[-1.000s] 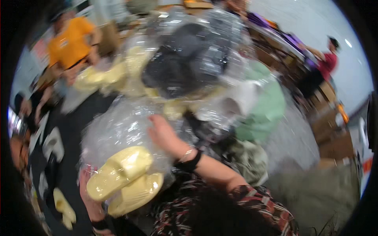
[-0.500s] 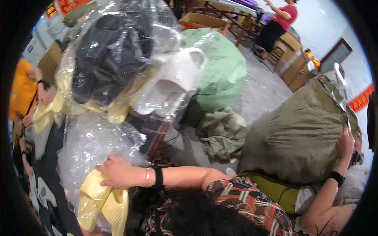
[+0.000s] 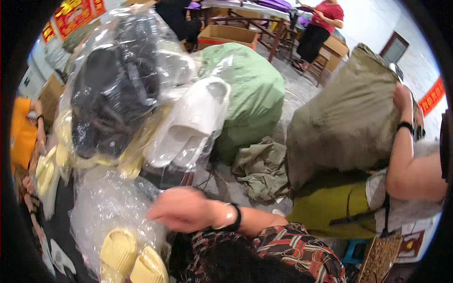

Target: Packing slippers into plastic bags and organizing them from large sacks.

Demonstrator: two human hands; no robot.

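My right hand (image 3: 181,210) hangs above the near left area, its fingers smeared by motion and seemingly curled. I cannot make out anything in it. Just below and left of it lie two pale yellow slide slippers (image 3: 119,250), against a crumpled clear plastic bag (image 3: 101,203); whether they are inside it is unclear. My left hand is out of sight. Beyond, a big clear plastic bag (image 3: 134,28) bulges with dark slippers (image 3: 96,113), white slippers (image 3: 188,125) and some pale yellow ones.
A green sack (image 3: 255,94) stands behind the bagged slippers, with a crumpled sack (image 3: 262,167) on the floor. At right, another person's hand (image 3: 402,99) grips a large olive sack (image 3: 339,118). Someone in orange (image 3: 23,122) works at left. A cardboard box (image 3: 226,35) stands farther back.
My right hand has left the yellow slippers and moved right. My left fingertips, at the bottom edge before, are gone from view. The olive sack is tilted up more.
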